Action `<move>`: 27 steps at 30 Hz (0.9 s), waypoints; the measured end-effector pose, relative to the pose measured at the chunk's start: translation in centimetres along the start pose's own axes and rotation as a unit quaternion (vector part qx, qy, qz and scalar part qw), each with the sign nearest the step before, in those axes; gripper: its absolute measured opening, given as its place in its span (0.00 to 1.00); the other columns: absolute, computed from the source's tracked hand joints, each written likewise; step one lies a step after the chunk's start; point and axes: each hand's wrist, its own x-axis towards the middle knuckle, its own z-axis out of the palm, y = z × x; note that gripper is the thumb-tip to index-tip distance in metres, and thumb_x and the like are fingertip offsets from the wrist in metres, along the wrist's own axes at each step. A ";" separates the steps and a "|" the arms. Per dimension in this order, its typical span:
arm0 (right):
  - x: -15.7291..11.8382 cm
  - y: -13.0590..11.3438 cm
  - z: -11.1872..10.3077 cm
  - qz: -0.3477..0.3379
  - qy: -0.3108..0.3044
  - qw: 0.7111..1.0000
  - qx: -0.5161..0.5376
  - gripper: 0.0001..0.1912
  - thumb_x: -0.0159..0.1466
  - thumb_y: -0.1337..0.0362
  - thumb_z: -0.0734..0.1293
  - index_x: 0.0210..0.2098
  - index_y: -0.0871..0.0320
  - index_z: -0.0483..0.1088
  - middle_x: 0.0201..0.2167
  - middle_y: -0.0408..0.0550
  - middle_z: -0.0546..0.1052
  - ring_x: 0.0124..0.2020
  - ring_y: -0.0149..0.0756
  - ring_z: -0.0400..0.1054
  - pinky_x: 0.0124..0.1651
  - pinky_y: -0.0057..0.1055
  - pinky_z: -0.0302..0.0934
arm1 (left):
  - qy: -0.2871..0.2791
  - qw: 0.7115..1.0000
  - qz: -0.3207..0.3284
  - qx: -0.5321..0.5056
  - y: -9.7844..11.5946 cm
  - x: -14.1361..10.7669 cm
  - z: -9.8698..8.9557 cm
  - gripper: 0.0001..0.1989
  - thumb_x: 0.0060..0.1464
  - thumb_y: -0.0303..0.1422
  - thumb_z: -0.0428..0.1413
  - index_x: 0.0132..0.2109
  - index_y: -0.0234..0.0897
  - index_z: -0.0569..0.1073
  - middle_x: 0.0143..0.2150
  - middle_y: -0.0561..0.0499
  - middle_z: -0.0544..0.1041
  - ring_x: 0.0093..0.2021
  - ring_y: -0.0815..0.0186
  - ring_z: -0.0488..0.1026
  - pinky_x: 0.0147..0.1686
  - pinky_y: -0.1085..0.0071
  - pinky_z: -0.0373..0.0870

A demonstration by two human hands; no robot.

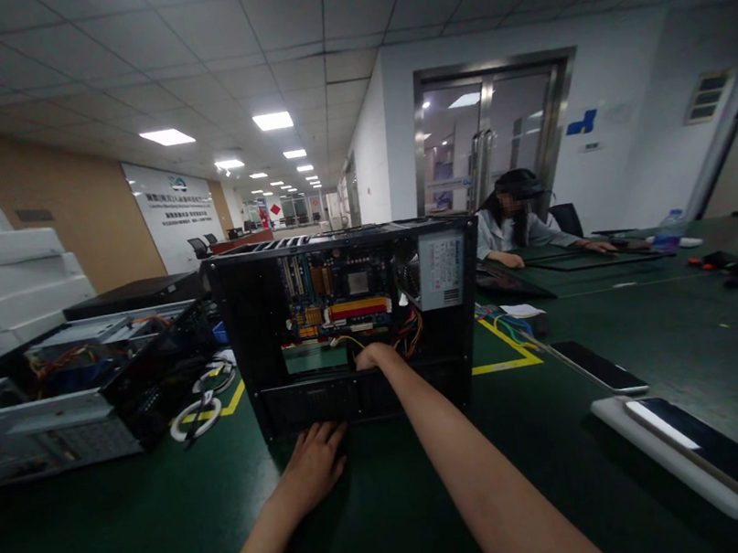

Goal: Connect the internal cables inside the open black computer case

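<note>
An open black computer case (308, 401) stands on the green table, its inside facing me. Within it are a motherboard (314, 280) with orange and red slots and, at the upper right, a silver power supply (443, 267). My right hand (371, 357) reaches into the lower middle of the case, beside a thin yellow cable and the bundled wires; its fingers are hidden inside. My left hand (318, 460) lies on the table against the bottom front edge of the case, fingers spread and holding nothing.
More opened computer cases (72, 422) stand at the left, near a coiled white cable (196, 420). Loose coloured wires (505, 325), a dark phone (597, 364) and flat devices (721, 455) lie at the right. A person (517, 222) sits across the table (139, 551).
</note>
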 end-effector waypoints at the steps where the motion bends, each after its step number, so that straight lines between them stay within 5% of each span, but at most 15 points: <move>1: 0.0 0.0 0.0 0.024 -0.031 0.999 -0.028 0.04 0.43 0.72 0.67 0.21 0.61 0.70 0.22 0.47 0.73 0.31 0.39 0.69 0.37 0.34 0.62 | 0.001 1.000 0.002 0.000 0.0 0.0 0.0 0.24 0.50 0.33 0.44 0.55 0.42 0.53 0.52 0.48 0.60 0.52 0.60 0.56 0.49 0.61 0.53; 3: 0.1 -0.1 -0.1 0.055 -0.066 0.994 -0.073 0.02 0.45 0.71 0.66 0.20 0.60 0.70 0.23 0.48 0.73 0.32 0.39 0.68 0.39 0.35 0.61 | 0.000 1.000 0.001 0.002 0.0 0.1 0.1 0.24 0.50 0.33 0.44 0.55 0.42 0.53 0.52 0.48 0.60 0.52 0.60 0.56 0.49 0.61 0.53; 10: -0.3 -0.1 -0.1 -0.017 -0.015 0.995 -0.096 0.03 0.45 0.72 0.65 0.17 0.62 0.66 0.21 0.48 0.71 0.33 0.43 0.68 0.39 0.39 0.61 | 0.002 1.000 0.000 -0.002 0.1 0.1 -0.2 0.23 0.50 0.33 0.44 0.55 0.42 0.53 0.53 0.48 0.60 0.52 0.60 0.55 0.50 0.62 0.52; 14: -0.9 -0.1 -0.3 -0.047 0.059 0.997 -0.035 0.04 0.45 0.72 0.66 0.17 0.62 0.66 0.19 0.46 0.70 0.31 0.39 0.67 0.35 0.33 0.62 | -0.004 1.000 -0.005 -0.007 0.1 0.0 -0.3 0.23 0.50 0.34 0.44 0.55 0.43 0.53 0.53 0.48 0.59 0.53 0.60 0.55 0.50 0.61 0.52; 18: -1.7 0.6 -0.9 -0.035 0.064 0.991 0.112 0.07 0.49 0.68 0.66 0.19 0.63 0.63 0.16 0.42 0.67 0.25 0.31 0.66 0.30 0.29 0.62 | 0.004 1.000 0.001 -0.006 0.0 0.1 -0.2 0.23 0.50 0.33 0.44 0.55 0.42 0.53 0.53 0.48 0.60 0.52 0.61 0.55 0.50 0.62 0.53; 22: -2.3 1.5 -1.5 -0.060 0.083 0.932 0.347 0.07 0.52 0.71 0.65 0.26 0.61 0.60 0.18 0.39 0.67 0.21 0.24 0.64 0.31 0.28 0.63 | -0.002 1.000 -0.002 -0.006 0.0 0.1 -0.2 0.24 0.50 0.33 0.44 0.55 0.43 0.53 0.53 0.48 0.59 0.52 0.60 0.55 0.49 0.61 0.53; 27: -2.4 2.0 -1.8 -0.028 0.090 0.840 0.535 0.07 0.56 0.72 0.61 0.28 0.59 0.55 0.22 0.39 0.66 0.25 0.26 0.65 0.32 0.34 0.64 | 0.002 1.000 0.002 -0.006 0.0 0.1 -0.2 0.23 0.50 0.33 0.43 0.55 0.42 0.54 0.53 0.48 0.60 0.52 0.60 0.55 0.50 0.62 0.52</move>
